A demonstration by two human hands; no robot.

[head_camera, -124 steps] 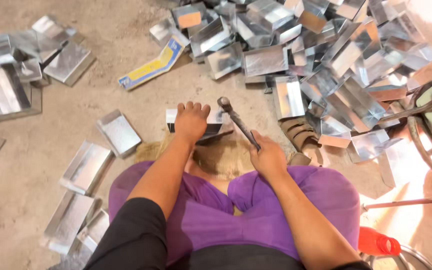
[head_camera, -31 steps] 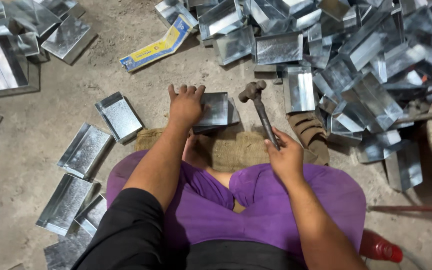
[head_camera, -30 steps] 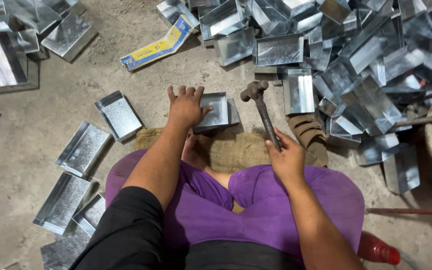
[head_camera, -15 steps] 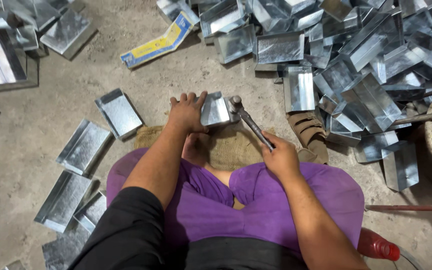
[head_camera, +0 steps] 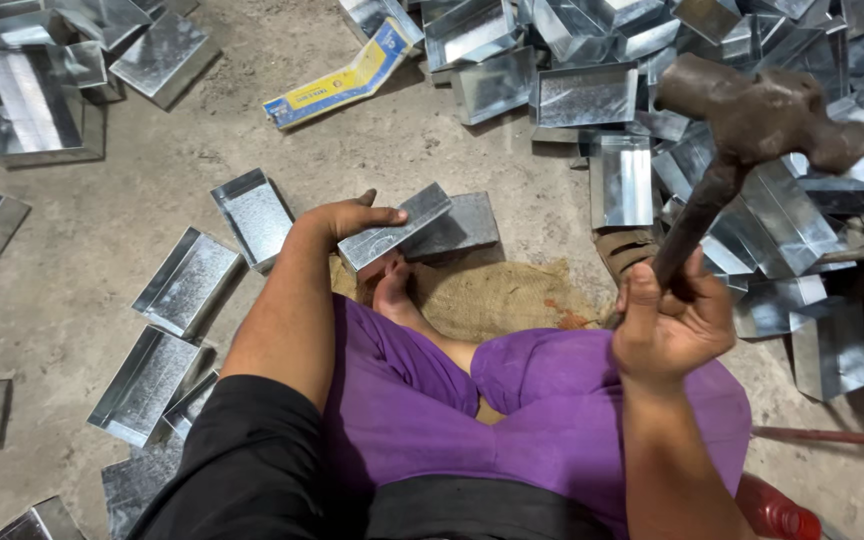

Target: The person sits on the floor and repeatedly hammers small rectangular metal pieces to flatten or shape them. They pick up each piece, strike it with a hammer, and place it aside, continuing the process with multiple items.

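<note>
My left hand grips the edge of a folded grey sheet-metal tray, holding it tilted on the ground just beyond a bare foot. My right hand is shut on the wooden handle of a rusty hammer, raised high and close to the camera, well to the right of the tray. I sit cross-legged in purple trousers on a piece of brown sacking.
A big heap of shiny metal trays fills the far right. Finished trays lie in a row on the concrete at my left. A yellow and blue flat carton lies ahead. A red object sits at bottom right.
The hammer has swung up from the tray to a raised position near the camera. My left hand has tipped the tray up on its edge.
</note>
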